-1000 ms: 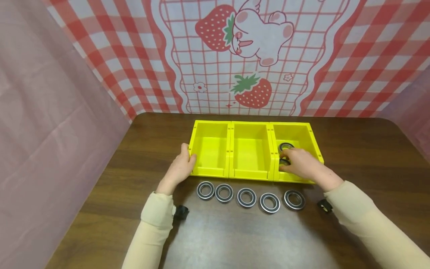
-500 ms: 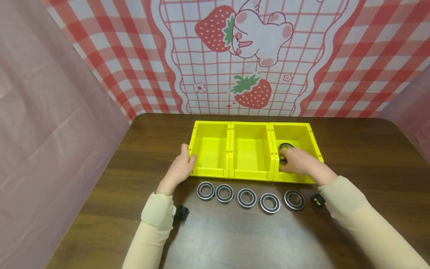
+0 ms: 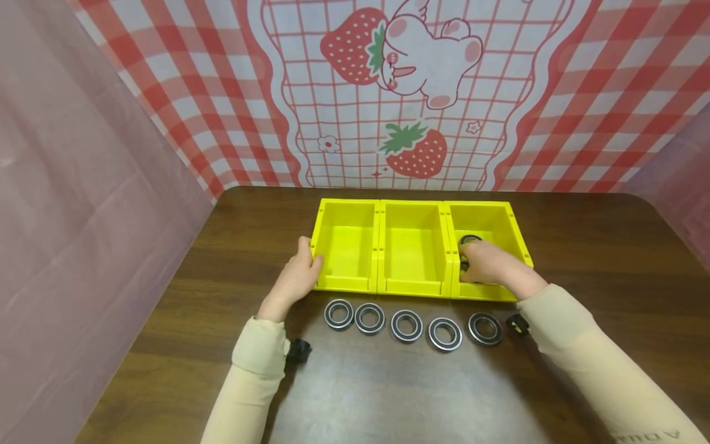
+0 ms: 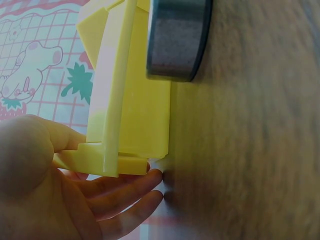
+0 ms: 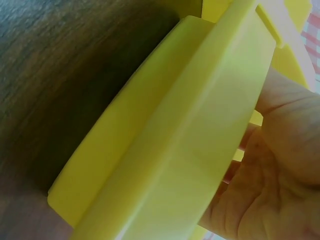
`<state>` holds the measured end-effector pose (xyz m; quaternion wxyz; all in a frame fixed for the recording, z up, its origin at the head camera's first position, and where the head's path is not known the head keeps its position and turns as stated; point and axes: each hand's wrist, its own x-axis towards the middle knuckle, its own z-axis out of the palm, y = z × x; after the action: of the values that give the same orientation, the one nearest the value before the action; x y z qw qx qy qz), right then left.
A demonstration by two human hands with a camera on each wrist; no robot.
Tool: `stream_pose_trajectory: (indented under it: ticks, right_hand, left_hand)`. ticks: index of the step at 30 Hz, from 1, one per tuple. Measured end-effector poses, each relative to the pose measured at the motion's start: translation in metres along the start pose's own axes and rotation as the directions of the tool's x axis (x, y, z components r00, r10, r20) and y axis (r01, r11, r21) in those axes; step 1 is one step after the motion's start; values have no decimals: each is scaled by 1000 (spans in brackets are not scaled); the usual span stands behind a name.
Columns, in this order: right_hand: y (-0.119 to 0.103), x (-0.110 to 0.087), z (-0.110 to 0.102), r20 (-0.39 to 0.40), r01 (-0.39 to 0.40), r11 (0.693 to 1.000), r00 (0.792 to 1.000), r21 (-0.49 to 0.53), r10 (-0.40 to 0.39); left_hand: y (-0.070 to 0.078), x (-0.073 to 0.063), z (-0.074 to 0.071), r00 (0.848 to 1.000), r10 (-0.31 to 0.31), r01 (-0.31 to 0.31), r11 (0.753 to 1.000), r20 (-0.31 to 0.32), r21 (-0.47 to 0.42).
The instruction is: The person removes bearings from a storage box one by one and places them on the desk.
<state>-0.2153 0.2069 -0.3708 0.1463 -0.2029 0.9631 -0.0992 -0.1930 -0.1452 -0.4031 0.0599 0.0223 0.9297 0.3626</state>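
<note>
Three joined yellow bins (image 3: 413, 288) stand in a row on the table. My left hand (image 3: 294, 271) grips the outer wall of the left bin, thumb over the rim and fingers outside, as the left wrist view shows. Inside the right bin, my right hand (image 3: 490, 264) pinches a ball bearing (image 3: 464, 265), mostly covered by the fingers. Another bearing (image 3: 471, 239) lies behind it in the same bin. In the right wrist view the bin's front wall (image 5: 200, 135) hides the fingertips of the right hand (image 5: 280, 165).
Several bearings lie in a row before the bins, from the left bearing (image 3: 338, 314) to the right bearing (image 3: 485, 329), near the right forearm. The brown table (image 3: 399, 394) extends toward me. A checkered strawberry cloth (image 3: 333, 111) hangs behind, with pink cloth at the sides.
My right hand has shifted slightly left inside the right bin, and its bearing has become more covered. The right forearm has swung left. My left hand stays on the bin wall.
</note>
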Motion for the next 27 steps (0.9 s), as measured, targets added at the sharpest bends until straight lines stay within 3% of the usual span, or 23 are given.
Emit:
stream_pose_trajectory:
  ticks: [6,13,27]
  right_hand:
    - [-4,1,-1,25,-33,999,999,6,33]
    - [-3,2,0,-5,2,1000,1000,-22,-2]
    - [-1,6,2,8,-16,999,1000,-28,17]
  left_hand:
    - [1,0,0,1000,-4,4,1000,-1,0]
    - [-1,1,1,999,25,-24,1000,-26,9]
    - [-5,3,3,999,30,-30,1000,-23,-4]
